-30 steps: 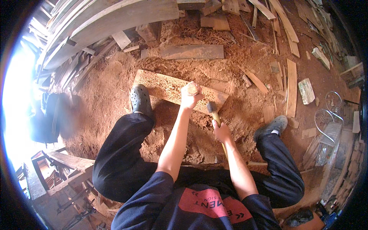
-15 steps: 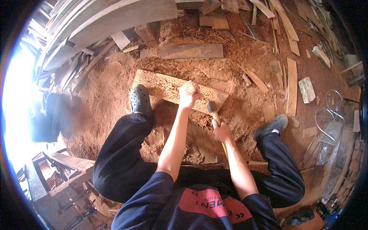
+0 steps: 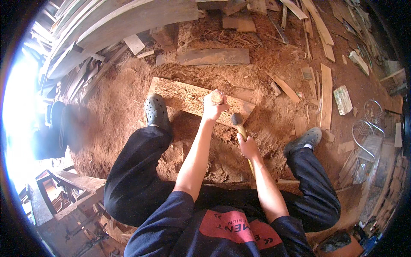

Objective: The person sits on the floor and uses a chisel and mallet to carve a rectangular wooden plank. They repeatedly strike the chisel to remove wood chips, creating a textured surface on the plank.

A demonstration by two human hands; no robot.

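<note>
A pale board [image 3: 182, 96], its face covered with small dark pits or marks, lies aslant on the reddish ground ahead of me. Over its right half, my left hand [image 3: 212, 112] is closed round an upright tool with a round wooden handle [image 3: 217, 97]. I see that handle end-on, and the tool's lower part is hidden beneath the fist. My right hand [image 3: 248, 147] grips the yellowish shaft of a hammer [image 3: 240, 129]. Its dark head is over the board's near right edge, a little right of my left hand. My left clog [image 3: 156, 110] rests at the board's left end.
Another plank [image 3: 214, 57] lies beyond the board. Long stacked planks [image 3: 137, 26] fill the far left, and loose wood strips [image 3: 326, 96] are strewn to the right. A wire rack [image 3: 367, 132] stands at the far right. My right clog [image 3: 304, 142] is on the ground.
My left hand has shifted slightly to the right along the board with the wooden-handled tool. The hammer and my right hand have hardly moved.
</note>
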